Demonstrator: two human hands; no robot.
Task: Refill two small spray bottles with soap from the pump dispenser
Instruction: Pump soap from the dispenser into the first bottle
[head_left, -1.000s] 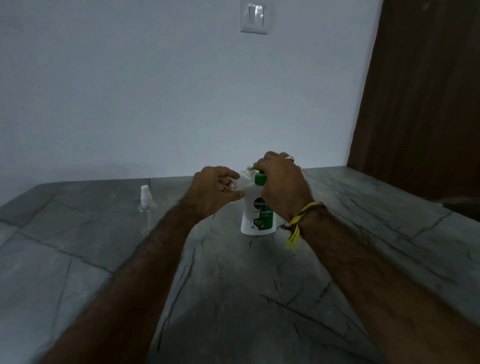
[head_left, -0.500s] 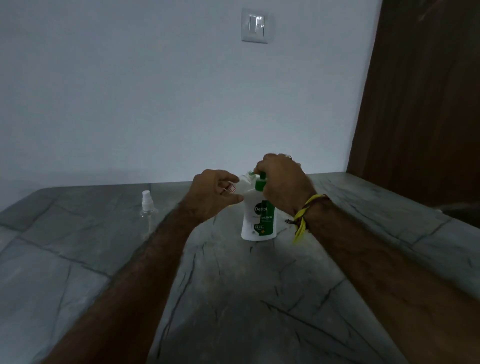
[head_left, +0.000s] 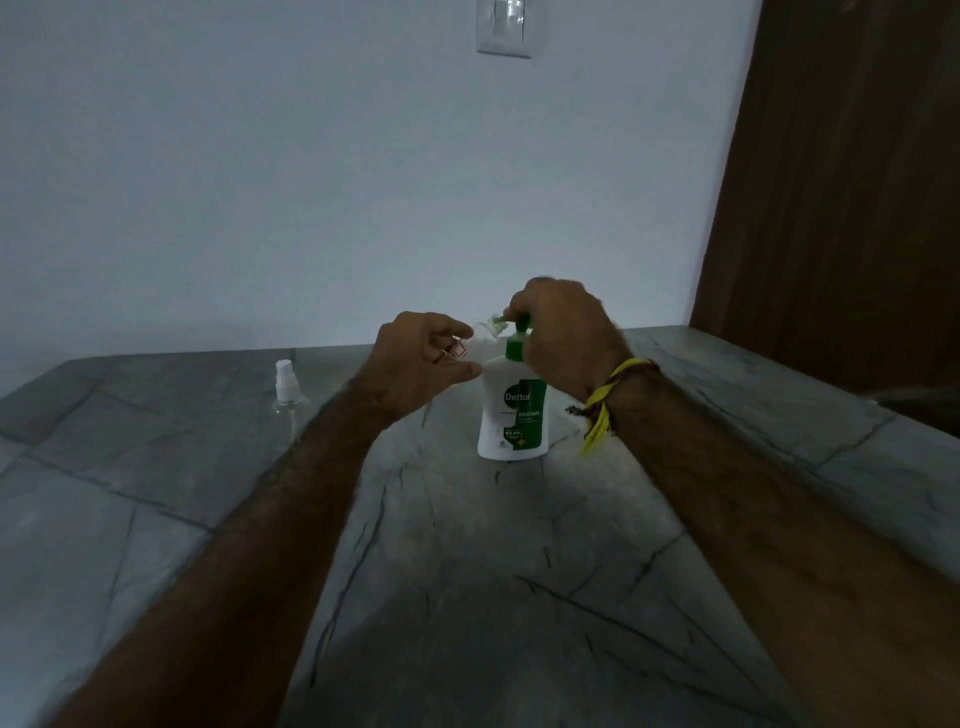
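Note:
A white soap dispenser (head_left: 513, 415) with a green pump and green label stands upright mid-table. My right hand (head_left: 558, 332) covers the pump head from above, fingers closed on it. My left hand (head_left: 415, 361) holds a small clear spray bottle (head_left: 480, 335) tilted, its open neck right at the pump's nozzle; most of that bottle is hidden in my fingers. A second small clear spray bottle (head_left: 287, 392) with a white spray top stands upright at the left, apart from both hands.
The grey stone-patterned table (head_left: 467, 571) runs back to a pale wall. A dark wooden door (head_left: 841, 182) stands at the right. A light switch (head_left: 505, 26) is on the wall above.
Both hands stay at the dispenser with the small bottle at the nozzle. The view has tilted slightly, so everything sits a little lower in frame.

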